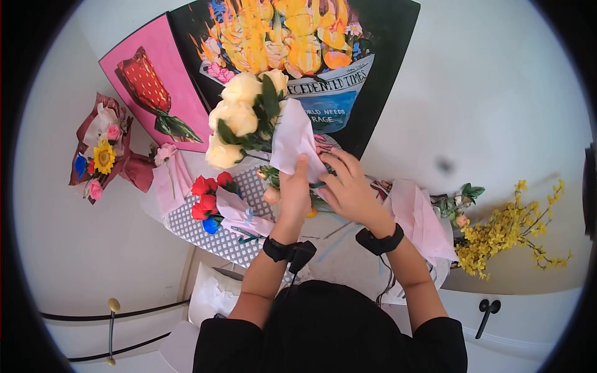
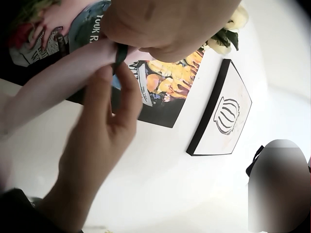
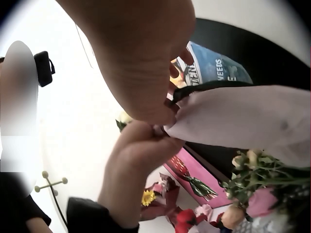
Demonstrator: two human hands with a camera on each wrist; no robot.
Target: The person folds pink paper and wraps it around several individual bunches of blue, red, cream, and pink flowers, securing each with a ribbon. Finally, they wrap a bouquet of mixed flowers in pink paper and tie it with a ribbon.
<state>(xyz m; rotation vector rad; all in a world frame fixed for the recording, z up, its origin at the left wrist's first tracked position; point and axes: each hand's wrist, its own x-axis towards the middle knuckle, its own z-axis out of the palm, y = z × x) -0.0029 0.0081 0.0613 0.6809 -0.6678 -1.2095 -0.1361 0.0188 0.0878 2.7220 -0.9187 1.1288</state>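
Observation:
A bouquet of cream roses in pale pink wrapping paper is held up over the table, blooms toward the upper left. My left hand grips the bouquet round its gathered paper. Close beside it on the right, my right hand pinches a dark green ribbon at the gathered part between thumb and forefinger. The left wrist view shows this ribbon lying across the paper, right at the fingertips. Part of the gather is hidden behind the hands.
On the patterned tabletop lie a wrapped red rose bouquet, loose peach roses and pink paper. Yellow branches stick out at the right. A pink painting and a dark one stand behind; a sunflower bouquet is left.

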